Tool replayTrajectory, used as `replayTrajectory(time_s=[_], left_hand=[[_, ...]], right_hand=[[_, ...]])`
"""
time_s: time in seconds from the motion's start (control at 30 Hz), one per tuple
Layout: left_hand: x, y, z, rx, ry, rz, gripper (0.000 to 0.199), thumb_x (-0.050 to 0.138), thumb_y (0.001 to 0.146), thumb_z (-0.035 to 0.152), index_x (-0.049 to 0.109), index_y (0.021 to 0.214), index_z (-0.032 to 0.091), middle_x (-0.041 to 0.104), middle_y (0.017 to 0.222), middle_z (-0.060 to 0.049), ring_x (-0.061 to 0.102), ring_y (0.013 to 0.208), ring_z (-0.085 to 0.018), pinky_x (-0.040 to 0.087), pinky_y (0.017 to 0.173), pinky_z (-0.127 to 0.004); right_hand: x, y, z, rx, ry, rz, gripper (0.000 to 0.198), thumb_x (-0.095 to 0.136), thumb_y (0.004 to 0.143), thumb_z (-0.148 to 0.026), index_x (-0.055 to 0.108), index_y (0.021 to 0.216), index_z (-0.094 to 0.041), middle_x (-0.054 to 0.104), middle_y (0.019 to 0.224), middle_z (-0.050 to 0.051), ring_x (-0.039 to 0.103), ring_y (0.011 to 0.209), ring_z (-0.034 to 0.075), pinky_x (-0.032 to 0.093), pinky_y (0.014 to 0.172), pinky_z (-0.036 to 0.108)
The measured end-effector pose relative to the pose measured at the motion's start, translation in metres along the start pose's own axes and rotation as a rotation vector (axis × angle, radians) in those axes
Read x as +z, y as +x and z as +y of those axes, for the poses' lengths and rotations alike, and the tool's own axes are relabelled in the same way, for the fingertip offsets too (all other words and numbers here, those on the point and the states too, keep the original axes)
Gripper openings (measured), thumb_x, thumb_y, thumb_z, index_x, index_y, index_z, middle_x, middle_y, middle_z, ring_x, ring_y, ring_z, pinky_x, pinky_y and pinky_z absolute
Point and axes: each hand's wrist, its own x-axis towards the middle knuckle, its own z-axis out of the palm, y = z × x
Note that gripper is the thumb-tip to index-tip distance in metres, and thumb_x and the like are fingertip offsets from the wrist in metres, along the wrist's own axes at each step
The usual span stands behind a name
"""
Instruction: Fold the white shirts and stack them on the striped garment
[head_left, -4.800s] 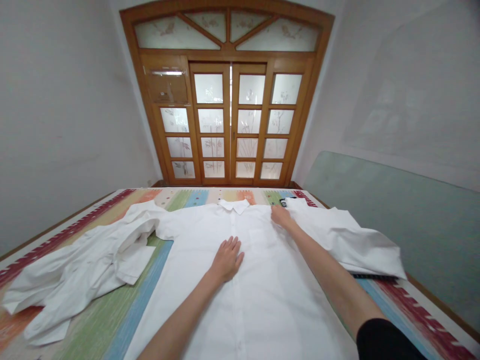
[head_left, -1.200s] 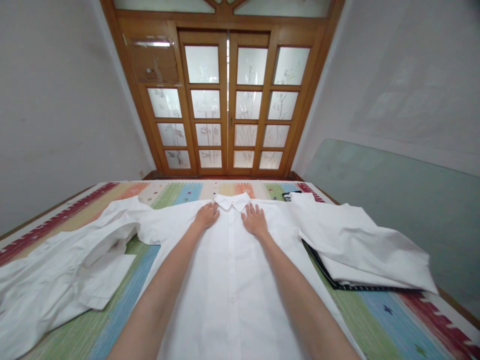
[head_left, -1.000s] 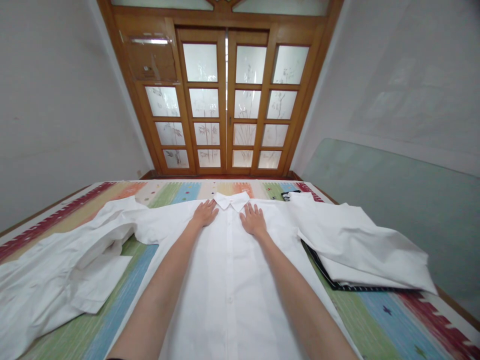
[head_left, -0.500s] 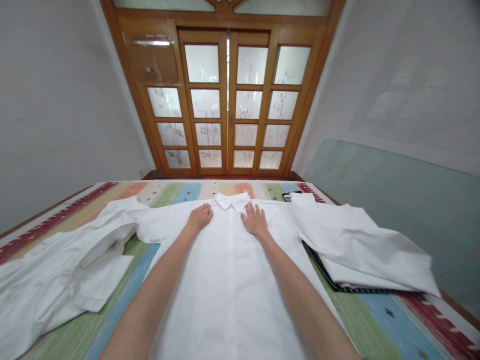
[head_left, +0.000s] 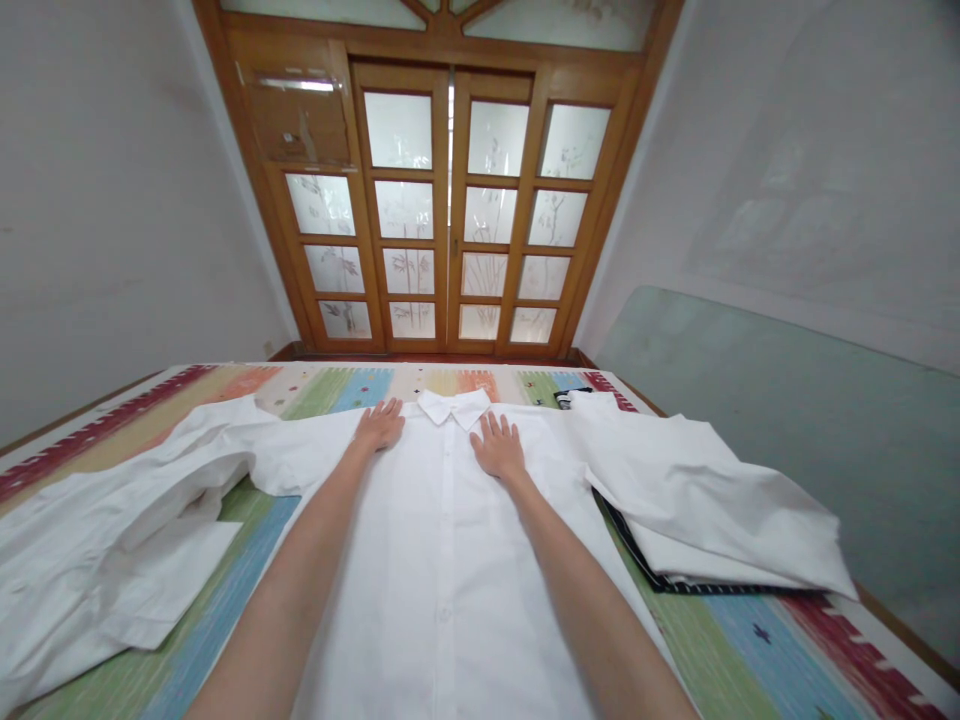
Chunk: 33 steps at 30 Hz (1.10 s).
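A white button-up shirt (head_left: 420,560) lies spread out, front up, its collar (head_left: 453,407) pointing away from me. My left hand (head_left: 380,425) rests on the shirt's left shoulder area, fingers stretched out and holding nothing. On the other side of the button line, my right hand (head_left: 498,446) lies flat just below the collar, its fingers spread. One sleeve reaches left to a rumpled heap of white cloth (head_left: 105,540). At right, the other sleeve lies over or against folded white cloth (head_left: 705,500); where they part I cannot tell.
Beneath everything is a colourful striped cover (head_left: 750,640). Dark, white-marked fabric (head_left: 637,545) shows under the right-hand cloth. A pale green panel (head_left: 787,400) leans along the right wall. Wooden glazed doors (head_left: 450,220) stand beyond the far edge.
My left hand has slid a little left, away from the collar, and its curled fingers have straightened. My right hand stays below the collar with its fingers spread wider. The view has shifted slightly.
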Motion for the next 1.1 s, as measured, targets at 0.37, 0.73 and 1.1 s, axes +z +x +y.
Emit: replayTrajectory(time_s=[0.37,0.73,1.1], left_hand=[[-0.004,0.012,-0.010,-0.080,-0.008,0.061,0.056,0.018,0.098,0.034,0.031,0.150,0.018,0.023,0.159,-0.011,0.017,0.147,-0.032,0.020,0.115,-0.056],[0.000,-0.020,0.030,0.002,0.014,0.364,0.040,0.031,0.095,0.023,0.068,0.106,0.015,0.068,0.114,-0.014,0.059,0.113,-0.025,0.044,0.099,-0.036],[0.015,-0.096,0.047,0.068,0.039,0.171,0.061,0.024,0.097,0.046,0.037,0.147,0.012,0.035,0.154,-0.012,0.026,0.145,-0.026,0.023,0.117,-0.044]], right_hand=[[-0.003,-0.005,-0.001,-0.012,0.032,0.024,0.067,0.017,0.098,-0.048,0.019,0.155,-0.014,0.010,0.162,0.006,0.005,0.149,0.028,0.002,0.117,0.046],[-0.004,-0.003,-0.001,-0.011,0.051,0.006,0.067,0.015,0.097,-0.048,0.017,0.155,-0.014,0.007,0.162,0.006,0.002,0.149,0.026,-0.001,0.117,0.046],[-0.015,-0.026,-0.004,-0.075,0.044,0.083,0.054,0.024,0.098,-0.034,0.038,0.148,-0.019,0.031,0.157,0.006,0.019,0.146,0.024,0.009,0.117,0.041]])
